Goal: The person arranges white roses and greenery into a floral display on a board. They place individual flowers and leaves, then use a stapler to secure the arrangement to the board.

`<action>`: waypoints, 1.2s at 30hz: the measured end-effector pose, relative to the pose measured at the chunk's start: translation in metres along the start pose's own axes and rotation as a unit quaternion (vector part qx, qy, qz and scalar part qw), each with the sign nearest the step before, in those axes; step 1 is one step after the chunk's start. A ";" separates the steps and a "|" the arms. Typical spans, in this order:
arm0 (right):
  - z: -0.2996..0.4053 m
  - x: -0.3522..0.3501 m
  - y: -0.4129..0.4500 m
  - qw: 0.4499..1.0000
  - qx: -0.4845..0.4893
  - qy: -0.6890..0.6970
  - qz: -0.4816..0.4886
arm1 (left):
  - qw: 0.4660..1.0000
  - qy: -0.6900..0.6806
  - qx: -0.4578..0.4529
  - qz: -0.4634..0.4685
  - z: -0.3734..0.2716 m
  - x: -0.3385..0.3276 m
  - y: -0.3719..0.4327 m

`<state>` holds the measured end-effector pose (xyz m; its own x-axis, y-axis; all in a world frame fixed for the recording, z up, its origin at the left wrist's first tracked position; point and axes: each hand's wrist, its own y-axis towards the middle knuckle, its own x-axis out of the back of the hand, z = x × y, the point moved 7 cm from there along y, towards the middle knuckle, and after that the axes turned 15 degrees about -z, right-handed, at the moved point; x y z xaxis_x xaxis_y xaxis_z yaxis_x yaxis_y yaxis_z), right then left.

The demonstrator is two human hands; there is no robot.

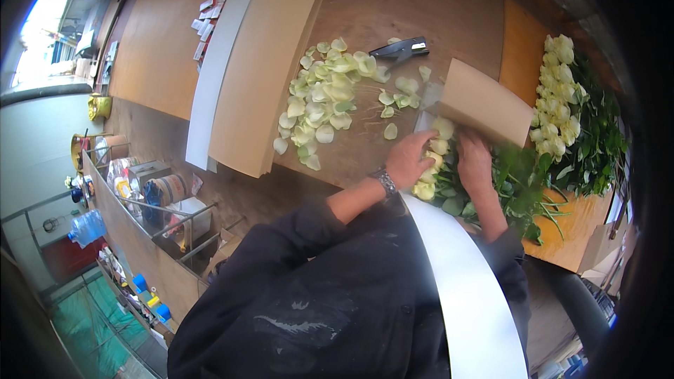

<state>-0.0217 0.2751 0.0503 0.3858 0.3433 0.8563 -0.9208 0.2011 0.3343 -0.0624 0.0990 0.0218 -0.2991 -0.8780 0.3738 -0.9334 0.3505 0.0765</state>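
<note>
A row of pale cream roses (pixel 427 173) with green leafy stems lies before me on the wooden table. My left hand (pixel 409 159), with a metal wristwatch behind it, touches the blooms from the left, thumb and fingers spread around them. On the other side, my right hand (pixel 474 160) rests at the leaves just below the heads; its fingertips are partly hidden under a folded piece of brown cardboard (pixel 487 102). A white sheet (pixel 463 279) curves from the table edge down across my front. Loose petals (pixel 324 97) lie in a heap to the left, near a black stapler (pixel 401 48).
More cream roses (pixel 559 100) with dense leaves lie at the right. Long brown cardboard sheets (pixel 268 63) and a white strip (pixel 226 63) cross the table at left, beside small boxes (pixel 206 23). Below left stands a rack (pixel 142 231) holding containers.
</note>
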 end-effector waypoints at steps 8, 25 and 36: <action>0.015 0.031 0.003 0.998 -0.021 0.004 -0.051 | 1.000 -0.007 -0.022 0.018 0.002 0.003 0.010; -0.027 -0.002 -0.006 0.987 -0.127 0.101 -0.004 | 0.922 0.245 -0.299 -0.019 -0.056 -0.050 0.039; -0.026 0.006 -0.005 0.963 -0.210 0.148 0.079 | 0.981 0.080 -0.133 -0.117 -0.046 0.030 0.031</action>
<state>-0.0134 0.3001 0.0436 0.2991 0.6346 0.7126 -0.8889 0.4568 -0.0336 -0.0909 0.0986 0.0776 -0.0286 -0.8896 0.4558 -0.8818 0.2372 0.4077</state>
